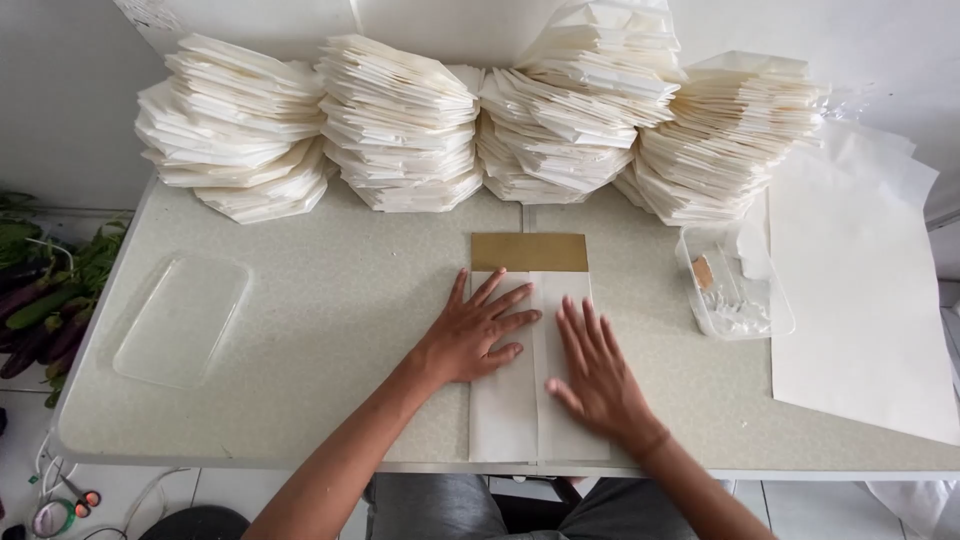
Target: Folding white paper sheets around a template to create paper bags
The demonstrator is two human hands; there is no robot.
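Speckled laminate, table (330, 330): pale grey-beige top, carries everything listed below; its near edge runs just above the person's lap.
White paper, stacks (400, 125): four tall heaps of folded pieces along the back of the table against the wall, fanned and leaning on one another.
White paper, loose sheet (860, 290): large, flat, at the right end of the table, overhanging the edge.
Clear plastic, lid (180, 318): rectangular, shallow, lies alone at the left, well apart from the hands.
White and gold paper, folded piece (530, 300): long strip at centre front, gold band at its far end, two flaps meeting at a lengthwise seam; reaches to the near table edge.
Handling, folded piece: judged light, thin and limp, easily creased, likely to slide on the smooth top; best held flat under the palms, or lifted by a long folded edge rather than the flap seam.
Clear plastic, tray (735, 295): small, right of the folded piece, holds small pale bits and a tan scrap; contents too small to tell.
Left hand (470, 335): palm down on the left flap, fingers spread wide, gripping nothing.
Right hand (598, 375): palm down on the right flap, fingers extended and slightly apart, gripping nothing.
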